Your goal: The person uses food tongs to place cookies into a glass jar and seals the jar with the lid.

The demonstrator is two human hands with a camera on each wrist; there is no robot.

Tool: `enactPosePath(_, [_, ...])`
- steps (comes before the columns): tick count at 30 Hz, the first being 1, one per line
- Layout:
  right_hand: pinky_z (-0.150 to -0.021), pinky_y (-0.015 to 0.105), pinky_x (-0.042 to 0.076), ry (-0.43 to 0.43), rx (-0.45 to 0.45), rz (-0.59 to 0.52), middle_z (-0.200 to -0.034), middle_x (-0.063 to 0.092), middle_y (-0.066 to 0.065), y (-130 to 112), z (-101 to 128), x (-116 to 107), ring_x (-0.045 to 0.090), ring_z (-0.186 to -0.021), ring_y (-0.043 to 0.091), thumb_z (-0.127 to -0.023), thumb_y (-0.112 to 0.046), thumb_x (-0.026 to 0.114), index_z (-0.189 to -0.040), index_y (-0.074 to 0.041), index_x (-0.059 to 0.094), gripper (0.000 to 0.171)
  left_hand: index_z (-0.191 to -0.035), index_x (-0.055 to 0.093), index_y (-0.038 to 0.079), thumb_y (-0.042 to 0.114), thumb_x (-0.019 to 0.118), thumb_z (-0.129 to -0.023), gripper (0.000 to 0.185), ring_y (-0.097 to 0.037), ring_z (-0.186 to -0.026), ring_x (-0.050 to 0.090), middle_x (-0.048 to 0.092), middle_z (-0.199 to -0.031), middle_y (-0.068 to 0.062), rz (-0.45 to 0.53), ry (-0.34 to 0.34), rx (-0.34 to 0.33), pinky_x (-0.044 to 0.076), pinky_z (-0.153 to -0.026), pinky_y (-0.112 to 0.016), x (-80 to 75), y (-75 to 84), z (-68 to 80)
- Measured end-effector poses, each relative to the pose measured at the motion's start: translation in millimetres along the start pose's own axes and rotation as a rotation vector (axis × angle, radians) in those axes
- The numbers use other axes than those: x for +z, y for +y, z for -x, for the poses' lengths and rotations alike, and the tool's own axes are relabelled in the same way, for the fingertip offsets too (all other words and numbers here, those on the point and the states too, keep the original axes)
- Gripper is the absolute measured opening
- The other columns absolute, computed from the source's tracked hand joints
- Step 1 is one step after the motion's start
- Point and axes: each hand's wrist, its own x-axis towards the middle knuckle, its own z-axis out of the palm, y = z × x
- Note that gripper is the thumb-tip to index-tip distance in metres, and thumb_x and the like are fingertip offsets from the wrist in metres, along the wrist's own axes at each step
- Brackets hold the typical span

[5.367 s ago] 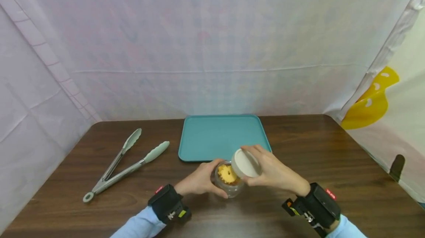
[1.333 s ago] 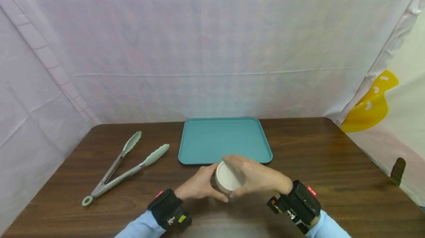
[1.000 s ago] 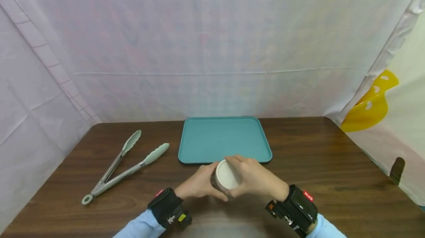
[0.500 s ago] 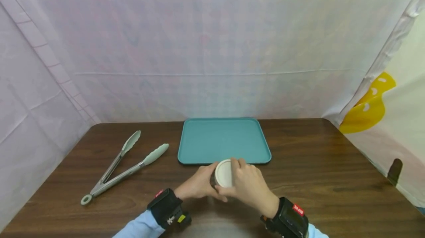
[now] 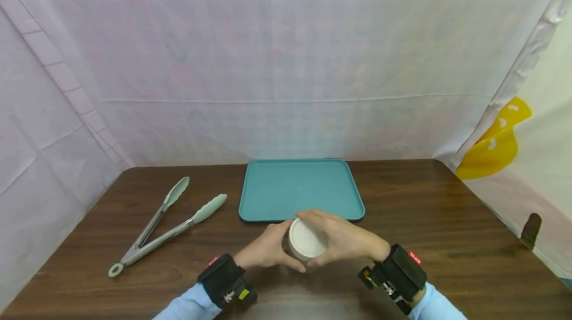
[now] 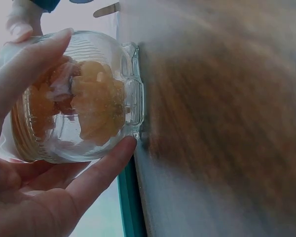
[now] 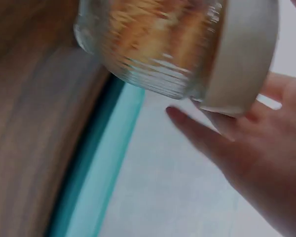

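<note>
A clear glass jar stands upright on the table in front of the tray, with golden-brown pieces of food inside. On its mouth sits a white lid. My left hand grips the jar's body from the left, thumb on the near side and fingers on the far side, as the left wrist view shows. From the right, my right hand holds the lid by its rim, fingers at the far edge and thumb at the near edge.
Behind the jar lies a teal tray. Tongs with pale green tips lie spread on the left of the dark wood table. A white curtain rises along the table's back edge.
Over five seconds ago the right hand held the lid tilted beside the uncovered jar; now it is on the jar. Lately that hand has turned on the lid and back; the left hand stays.
</note>
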Motion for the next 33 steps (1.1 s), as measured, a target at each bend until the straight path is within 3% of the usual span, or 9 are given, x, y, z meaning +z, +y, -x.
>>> enactPosePath(11, [-0.071, 0.024, 0.049, 0.177, -0.027, 0.073, -0.117, 0.052, 0.005, 2.4, 0.2, 14.4, 0.056, -0.096, 0.018, -0.063, -0.037, 0.076, -0.129, -0.006, 0.044, 0.08, -0.133, 0.035, 0.008, 0.028, 0.082, -0.06, 0.089, -0.021, -0.112, 0.049, 0.05, -0.126, -0.006, 0.024, -0.005, -0.012, 0.04, -0.092, -0.031, 0.1, 1.1, 1.1])
enactPosePath(19, [-0.061, 0.022, 0.049, 0.344, -0.011, 0.251, -0.103, 0.057, 0.008, -6.7, 1.8, 25.7, 0.06, -0.079, 0.015, -0.062, -0.045, 0.074, -0.122, -0.003, 0.05, 0.078, -0.13, 0.039, 0.007, 0.028, 0.083, -0.059, 0.086, -0.02, -0.11, 0.05, 0.053, -0.122, -0.007, 0.008, 0.008, -0.008, 0.041, -0.091, -0.031, 0.6, 0.6, 0.3])
enactPosePath(26, [-0.054, 0.024, 0.048, 0.449, 0.065, 0.359, -0.093, 0.06, 0.012, -15.4, 1.7, 35.4, 0.061, -0.07, 0.018, -0.062, -0.053, 0.071, -0.114, 0.001, 0.053, 0.077, -0.128, 0.04, 0.003, 0.026, 0.083, -0.058, 0.085, -0.024, -0.107, 0.052, 0.054, -0.119, -0.01, -0.009, 0.019, -0.01, 0.043, -0.088, -0.03, 1.1, 1.5, 2.0])
enactPosePath(33, [-0.045, 0.027, 0.047, 0.622, 0.168, 0.487, -0.082, 0.059, 0.012, -19.0, -0.6, 50.5, 0.058, -0.057, 0.021, -0.06, -0.05, 0.072, -0.107, 0.003, 0.055, 0.073, -0.129, 0.04, 0.003, 0.028, 0.082, -0.06, 0.085, -0.024, -0.103, 0.055, 0.055, -0.117, -0.011, -0.039, 0.058, -0.01, 0.045, -0.084, -0.028, 3.7, 3.1, 1.9])
